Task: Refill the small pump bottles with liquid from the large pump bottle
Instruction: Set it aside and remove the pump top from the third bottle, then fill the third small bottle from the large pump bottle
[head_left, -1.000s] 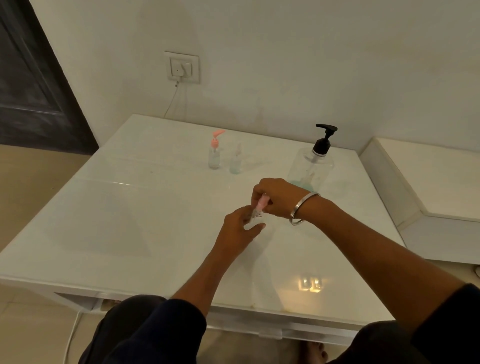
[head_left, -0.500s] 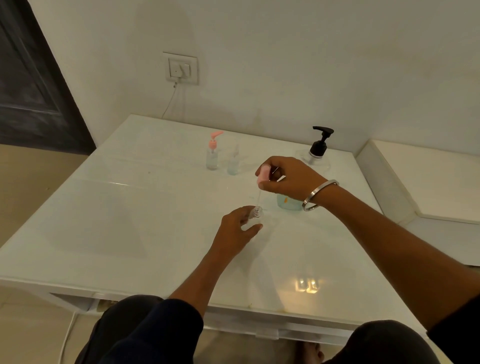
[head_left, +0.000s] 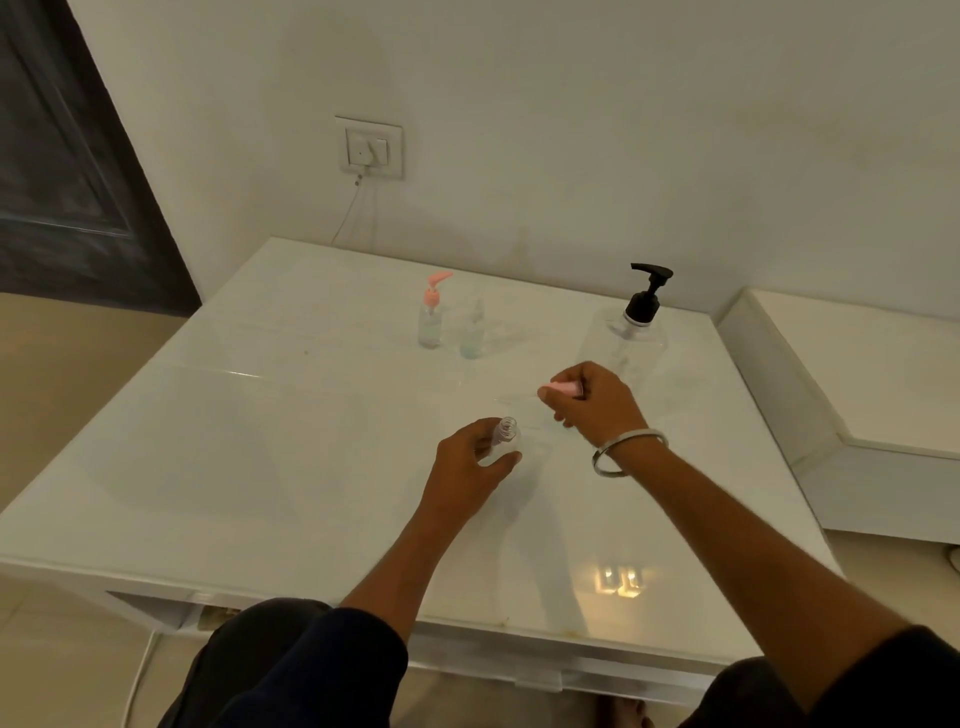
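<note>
Near the middle of the frame the left hand (head_left: 470, 462) grips a small clear plastic bottle (head_left: 505, 439) that stands on the glossy white table (head_left: 260, 467); its fingers curl round the body, and the threaded neck is open with no pump on it. Just to the upper right, the right hand (head_left: 597, 402) holds a small pink pump head (head_left: 561, 388) pinched in its curled fingers, apart from the open bottle and close above the table. A silver metal bangle (head_left: 626, 451) circles the right wrist.

Toward the upper middle of the frame two more small bottles stand side by side on the table: a clear one with a pink pump (head_left: 431, 317) and, just right of it, a clear one with a pale pump (head_left: 471, 332). In the upper right stands the large clear pump bottle with a black pump (head_left: 631, 332), behind the right hand. A white wall socket (head_left: 370, 148) with a thin cable sits above the table at the upper centre.
</note>
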